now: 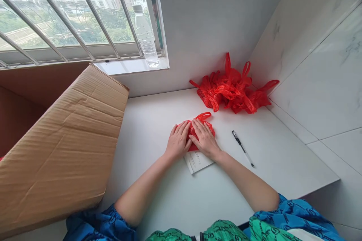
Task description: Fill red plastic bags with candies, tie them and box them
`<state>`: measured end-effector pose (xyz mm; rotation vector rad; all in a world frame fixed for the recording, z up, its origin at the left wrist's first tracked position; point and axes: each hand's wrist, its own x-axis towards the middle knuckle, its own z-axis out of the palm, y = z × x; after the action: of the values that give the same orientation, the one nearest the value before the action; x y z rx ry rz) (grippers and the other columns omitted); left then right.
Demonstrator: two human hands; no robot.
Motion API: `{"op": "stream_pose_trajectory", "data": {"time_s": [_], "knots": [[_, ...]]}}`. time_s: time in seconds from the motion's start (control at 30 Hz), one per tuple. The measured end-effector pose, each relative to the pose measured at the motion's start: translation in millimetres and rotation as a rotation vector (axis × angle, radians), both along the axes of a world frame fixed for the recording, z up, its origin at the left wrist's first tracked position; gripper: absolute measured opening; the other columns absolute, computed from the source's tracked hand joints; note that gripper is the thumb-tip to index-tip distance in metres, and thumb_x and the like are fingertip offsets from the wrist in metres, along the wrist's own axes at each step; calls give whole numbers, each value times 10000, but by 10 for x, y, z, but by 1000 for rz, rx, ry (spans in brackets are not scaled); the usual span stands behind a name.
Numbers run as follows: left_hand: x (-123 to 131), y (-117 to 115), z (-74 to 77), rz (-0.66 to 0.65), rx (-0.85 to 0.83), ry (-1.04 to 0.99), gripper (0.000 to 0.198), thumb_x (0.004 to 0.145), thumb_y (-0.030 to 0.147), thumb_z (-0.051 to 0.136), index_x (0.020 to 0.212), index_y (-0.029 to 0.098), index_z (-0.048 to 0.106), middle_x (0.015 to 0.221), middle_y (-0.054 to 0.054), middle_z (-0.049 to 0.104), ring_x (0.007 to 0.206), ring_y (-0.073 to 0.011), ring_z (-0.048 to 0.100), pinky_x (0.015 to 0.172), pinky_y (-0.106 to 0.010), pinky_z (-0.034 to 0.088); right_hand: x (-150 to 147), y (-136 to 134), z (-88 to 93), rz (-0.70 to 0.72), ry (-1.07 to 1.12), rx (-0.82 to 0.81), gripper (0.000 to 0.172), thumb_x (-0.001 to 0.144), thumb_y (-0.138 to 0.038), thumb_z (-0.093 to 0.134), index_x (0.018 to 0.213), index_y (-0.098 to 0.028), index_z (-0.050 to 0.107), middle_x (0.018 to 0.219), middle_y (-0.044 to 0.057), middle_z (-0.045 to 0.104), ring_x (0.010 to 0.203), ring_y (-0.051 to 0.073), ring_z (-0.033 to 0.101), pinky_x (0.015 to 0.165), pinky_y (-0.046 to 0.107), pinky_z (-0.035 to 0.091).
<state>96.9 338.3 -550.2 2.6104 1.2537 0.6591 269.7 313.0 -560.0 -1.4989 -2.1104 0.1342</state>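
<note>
A red plastic bag lies on the white table, with one handle loop sticking out at its far side. My left hand rests flat on the bag's left part, fingers stretched out. On its right part lies my right hand, also flat with straight fingers. Both hands hide much of the bag. Under the bag's near edge is a small notepad with handwritten marks, partly covered. A black-and-clear pen lies on the table to the right of my right hand.
Crumpled red plastic bags are piled at the back right against the wall. A large open cardboard box stands on the left. On the sill of the barred window is a clear water bottle. The table's edge runs along the right.
</note>
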Motion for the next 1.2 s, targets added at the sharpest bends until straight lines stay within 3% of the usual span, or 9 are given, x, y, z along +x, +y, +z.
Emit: {"op": "stream_pose_trajectory", "data": {"time_s": [0.17, 0.3, 0.5, 0.73, 0.83, 0.93, 1.03, 1.2], "knots": [[-86, -29, 162, 46, -22, -299, 378, 989, 321, 468, 1361, 257, 490, 1312, -57, 625, 1202, -205, 571, 1070, -395, 410, 130, -44, 159, -6, 214, 111, 439, 1010, -387, 434, 1409, -215, 497, 1382, 77, 598, 1314, 237, 510, 1190, 488, 288], [-126, 26, 166, 104, -20, -340, 268, 989, 301, 475, 1221, 254, 601, 1209, -52, 667, 1099, -216, 601, 972, -386, 453, 146, -43, 198, -28, 231, 133, 335, 967, -311, 533, 1285, -223, 588, 1232, 76, 668, 1159, 258, 587, 1063, 472, 418], [-205, 177, 47, 51, -137, -356, 252, 986, 332, 483, 1105, 263, 695, 1063, -40, 716, 1018, -221, 604, 926, -374, 473, 182, 12, 126, 45, 207, 92, 328, 945, -158, 513, 1252, -229, 607, 1169, 68, 665, 1086, 256, 578, 967, 431, 488], [-199, 187, 1, 115, -134, -419, 264, 988, 353, 466, 1001, 253, 710, 936, -29, 713, 898, -197, 617, 855, -348, 496, 260, 61, 77, 98, 233, 104, 358, 939, -108, 461, 1240, -229, 613, 1159, 62, 670, 1060, 243, 584, 972, 415, 493], [-194, 129, 34, 144, -122, -455, 279, 999, 369, 440, 1118, 247, 662, 1029, -36, 708, 956, -190, 633, 873, -342, 505, 239, 36, 78, 84, 237, 112, 311, 973, -191, 472, 1255, -222, 600, 1177, 66, 672, 1097, 242, 587, 1001, 416, 474], [-197, 65, 98, 40, -88, -407, 339, 961, 403, 524, 1266, 270, 588, 1208, -48, 655, 1074, -194, 620, 928, -340, 501, 213, -10, 101, 84, 189, 98, 360, 965, -348, 546, 1304, -228, 568, 1241, 81, 648, 1170, 265, 567, 1039, 447, 446], [-204, 52, 123, -83, -52, -287, 281, 920, 364, 581, 1184, 296, 651, 1241, -36, 639, 1114, -209, 610, 975, -352, 482, 217, -40, 126, 120, 124, 51, 518, 910, -395, 632, 1384, -232, 503, 1340, 101, 584, 1259, 285, 515, 1068, 469, 428], [-237, 125, 68, 2, -114, -354, 284, 967, 249, 433, 1078, 300, 690, 1086, 11, 720, 962, -163, 666, 866, -291, 513, 276, -16, 134, 190, 121, -44, 623, 889, -390, 656, 1454, -257, 430, 1433, 91, 511, 1337, 274, 454, 1105, 483, 399]]}}
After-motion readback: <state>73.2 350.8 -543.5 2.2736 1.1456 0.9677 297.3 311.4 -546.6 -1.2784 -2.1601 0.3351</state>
